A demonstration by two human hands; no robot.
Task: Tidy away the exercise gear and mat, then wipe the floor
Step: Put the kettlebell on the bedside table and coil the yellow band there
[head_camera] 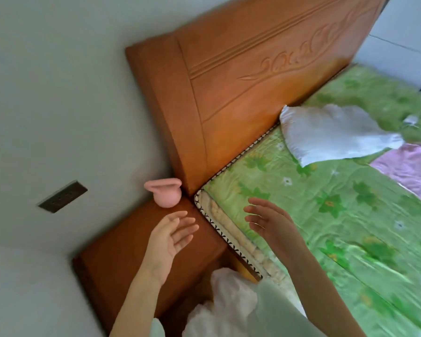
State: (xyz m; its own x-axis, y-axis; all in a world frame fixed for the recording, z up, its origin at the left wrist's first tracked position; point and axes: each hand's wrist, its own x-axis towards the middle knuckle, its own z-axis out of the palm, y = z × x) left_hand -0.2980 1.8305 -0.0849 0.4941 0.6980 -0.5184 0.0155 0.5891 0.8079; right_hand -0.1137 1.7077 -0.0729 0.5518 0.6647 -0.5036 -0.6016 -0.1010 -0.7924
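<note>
Filling the right side, one bed with a green floral sheet (314, 215) and carved orange-brown wooden headboard (241, 81) carries one white pillow (326, 135); one pink rounded kettlebell-shaped weight (164, 194) sits on the wooden bedside surface (122, 259), just beyond two empty, spread hands, left (168, 239) and right (270, 224)

Head view tilts down, near bed corner (199, 198).

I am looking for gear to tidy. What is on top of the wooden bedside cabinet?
On the bedside cabinet sits one pink object, near its back corner by the headboard. The left hand hovers open above the top, hiding part of it.
</note>
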